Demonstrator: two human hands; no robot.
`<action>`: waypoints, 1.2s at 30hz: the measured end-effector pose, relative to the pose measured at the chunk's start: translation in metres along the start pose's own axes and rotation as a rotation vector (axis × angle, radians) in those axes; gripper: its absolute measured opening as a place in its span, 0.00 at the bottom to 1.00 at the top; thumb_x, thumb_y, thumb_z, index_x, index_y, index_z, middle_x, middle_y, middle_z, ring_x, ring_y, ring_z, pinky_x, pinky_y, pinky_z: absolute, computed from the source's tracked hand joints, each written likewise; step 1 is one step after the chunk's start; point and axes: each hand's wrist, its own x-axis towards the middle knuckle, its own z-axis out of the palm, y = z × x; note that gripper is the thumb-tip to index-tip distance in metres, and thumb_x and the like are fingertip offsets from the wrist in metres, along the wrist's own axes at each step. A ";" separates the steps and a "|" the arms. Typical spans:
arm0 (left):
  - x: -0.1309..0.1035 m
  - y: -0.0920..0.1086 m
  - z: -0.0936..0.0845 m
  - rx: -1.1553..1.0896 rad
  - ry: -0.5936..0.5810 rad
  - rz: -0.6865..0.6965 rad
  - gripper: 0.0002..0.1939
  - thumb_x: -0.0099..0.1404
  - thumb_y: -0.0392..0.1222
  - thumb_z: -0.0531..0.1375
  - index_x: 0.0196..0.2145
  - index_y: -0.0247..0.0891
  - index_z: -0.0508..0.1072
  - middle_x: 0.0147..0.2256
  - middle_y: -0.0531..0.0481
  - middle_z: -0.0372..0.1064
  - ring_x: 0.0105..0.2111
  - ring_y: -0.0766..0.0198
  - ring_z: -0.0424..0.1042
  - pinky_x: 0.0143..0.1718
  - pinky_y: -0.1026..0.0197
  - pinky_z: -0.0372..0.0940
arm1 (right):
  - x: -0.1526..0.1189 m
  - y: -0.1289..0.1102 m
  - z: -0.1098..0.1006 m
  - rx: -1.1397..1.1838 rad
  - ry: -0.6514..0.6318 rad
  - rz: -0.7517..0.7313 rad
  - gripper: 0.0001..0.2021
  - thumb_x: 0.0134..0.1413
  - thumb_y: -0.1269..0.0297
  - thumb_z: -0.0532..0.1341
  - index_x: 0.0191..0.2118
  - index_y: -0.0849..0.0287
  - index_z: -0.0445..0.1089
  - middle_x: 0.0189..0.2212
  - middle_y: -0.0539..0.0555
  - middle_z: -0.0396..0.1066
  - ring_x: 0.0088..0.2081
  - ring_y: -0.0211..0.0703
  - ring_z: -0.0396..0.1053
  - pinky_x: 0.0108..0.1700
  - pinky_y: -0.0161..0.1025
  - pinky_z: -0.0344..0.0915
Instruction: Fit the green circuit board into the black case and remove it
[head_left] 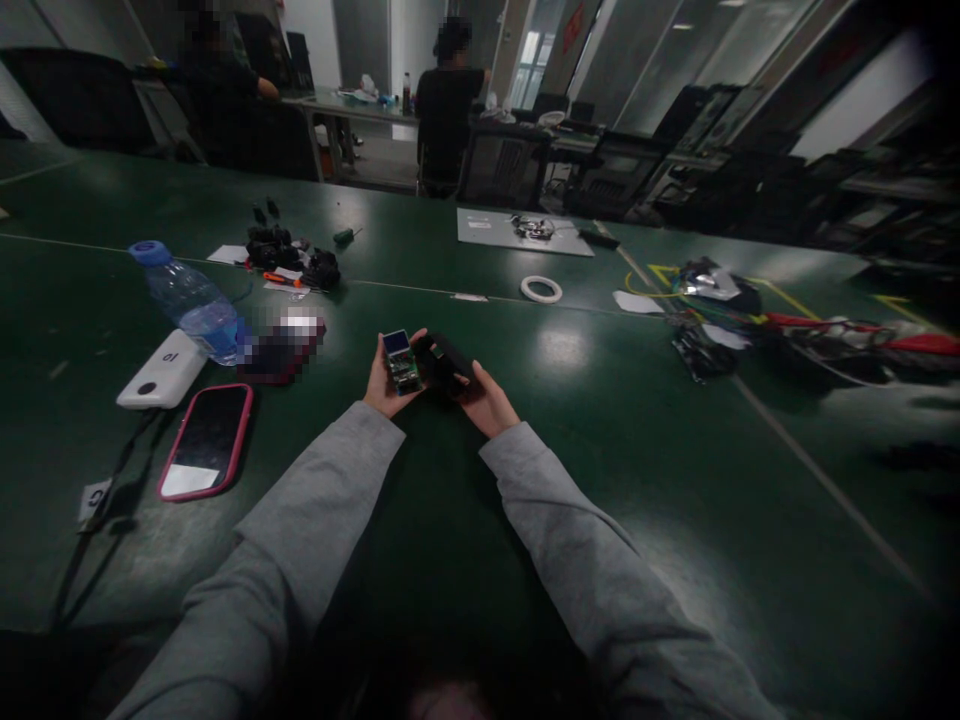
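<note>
Over the middle of the green table, my left hand (381,392) is closed around a small circuit board with a screen (403,362). The screen is at the board's far end, and green circuitry shows below it. Close beside it, my right hand (489,402) grips a black plastic housing (448,362), which is tilted. Its near end and the finger grip beneath are partly hidden. Board and housing are almost touching; I cannot tell whether a wire joins them.
To the left lie a pink-cased phone (208,440), a white power bank (166,370) with a cable, and a tipped water bottle (191,305). Black parts (289,258) and a green screwdriver (345,236) lie farther off. A tape roll (541,289) and wires (810,340) are rightward. Two people sit beyond.
</note>
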 end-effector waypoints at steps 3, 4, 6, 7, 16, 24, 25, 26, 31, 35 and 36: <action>0.001 0.000 -0.001 -0.017 -0.005 0.000 0.36 0.65 0.68 0.45 0.58 0.41 0.68 0.48 0.43 0.73 0.48 0.51 0.72 0.47 0.47 0.67 | 0.000 0.002 0.002 -0.139 -0.003 -0.070 0.21 0.45 0.57 0.72 0.44 0.59 0.70 0.41 0.52 0.72 0.42 0.37 0.69 0.41 0.31 0.68; 0.001 0.001 -0.002 -0.019 -0.005 0.004 0.35 0.65 0.68 0.46 0.57 0.41 0.68 0.48 0.43 0.73 0.48 0.50 0.72 0.46 0.47 0.67 | 0.000 0.003 0.002 -0.168 0.032 -0.105 0.23 0.43 0.59 0.72 0.45 0.58 0.69 0.43 0.51 0.71 0.43 0.36 0.69 0.42 0.31 0.68; 0.001 0.001 -0.003 -0.020 0.008 0.015 0.34 0.65 0.67 0.46 0.56 0.41 0.69 0.48 0.43 0.73 0.49 0.50 0.71 0.47 0.46 0.67 | 0.001 0.004 0.002 -0.191 0.117 -0.171 0.25 0.43 0.59 0.72 0.48 0.53 0.66 0.45 0.48 0.69 0.45 0.34 0.68 0.43 0.30 0.67; 0.001 0.001 -0.003 -0.019 0.018 0.015 0.34 0.65 0.67 0.46 0.55 0.41 0.70 0.48 0.43 0.73 0.49 0.50 0.71 0.47 0.46 0.67 | 0.002 0.005 0.002 -0.209 0.148 -0.201 0.26 0.45 0.57 0.71 0.50 0.50 0.65 0.44 0.47 0.69 0.45 0.34 0.68 0.43 0.30 0.67; 0.000 -0.001 -0.002 -0.041 0.006 -0.023 0.33 0.65 0.67 0.47 0.53 0.40 0.71 0.51 0.41 0.71 0.53 0.48 0.69 0.49 0.42 0.66 | 0.006 0.011 0.001 -0.491 0.338 -0.318 0.20 0.51 0.45 0.64 0.45 0.52 0.70 0.40 0.49 0.68 0.38 0.34 0.67 0.37 0.31 0.68; 0.001 0.000 -0.006 -0.075 0.008 -0.027 0.32 0.65 0.66 0.49 0.52 0.39 0.71 0.48 0.42 0.73 0.49 0.50 0.71 0.48 0.44 0.66 | -0.003 0.005 0.004 -1.021 0.340 -0.680 0.15 0.60 0.49 0.59 0.43 0.53 0.74 0.43 0.55 0.64 0.48 0.44 0.63 0.60 0.43 0.57; 0.001 0.000 -0.006 -0.077 0.009 -0.028 0.32 0.65 0.66 0.49 0.52 0.39 0.71 0.48 0.42 0.73 0.49 0.50 0.71 0.48 0.44 0.67 | -0.004 0.003 0.004 -1.048 0.315 -0.690 0.15 0.61 0.50 0.58 0.45 0.52 0.74 0.44 0.55 0.64 0.49 0.44 0.62 0.61 0.44 0.56; 0.001 -0.001 -0.006 -0.077 0.013 -0.026 0.32 0.65 0.66 0.49 0.53 0.39 0.71 0.48 0.42 0.73 0.50 0.50 0.71 0.48 0.44 0.67 | -0.005 0.002 0.005 -1.063 0.286 -0.693 0.15 0.62 0.50 0.57 0.46 0.50 0.74 0.44 0.55 0.64 0.50 0.45 0.62 0.62 0.45 0.55; 0.001 0.000 -0.008 -0.072 0.053 -0.005 0.32 0.65 0.65 0.48 0.54 0.39 0.70 0.49 0.41 0.73 0.50 0.50 0.71 0.48 0.44 0.67 | -0.008 0.002 0.003 -1.190 0.138 -0.674 0.21 0.57 0.51 0.61 0.55 0.49 0.68 0.52 0.56 0.62 0.56 0.50 0.57 0.65 0.51 0.50; 0.001 0.001 -0.009 -0.092 0.049 -0.014 0.32 0.65 0.65 0.49 0.54 0.39 0.70 0.49 0.41 0.73 0.52 0.48 0.70 0.50 0.42 0.66 | -0.004 0.006 -0.002 -1.341 0.093 -0.684 0.32 0.46 0.57 0.68 0.58 0.53 0.64 0.55 0.59 0.58 0.58 0.55 0.56 0.63 0.54 0.54; 0.001 0.001 -0.009 -0.092 0.037 -0.014 0.32 0.65 0.65 0.49 0.54 0.39 0.70 0.49 0.41 0.72 0.52 0.47 0.70 0.50 0.41 0.66 | -0.004 0.006 -0.003 -1.332 0.110 -0.682 0.30 0.46 0.58 0.67 0.57 0.54 0.65 0.53 0.59 0.60 0.56 0.54 0.58 0.62 0.54 0.56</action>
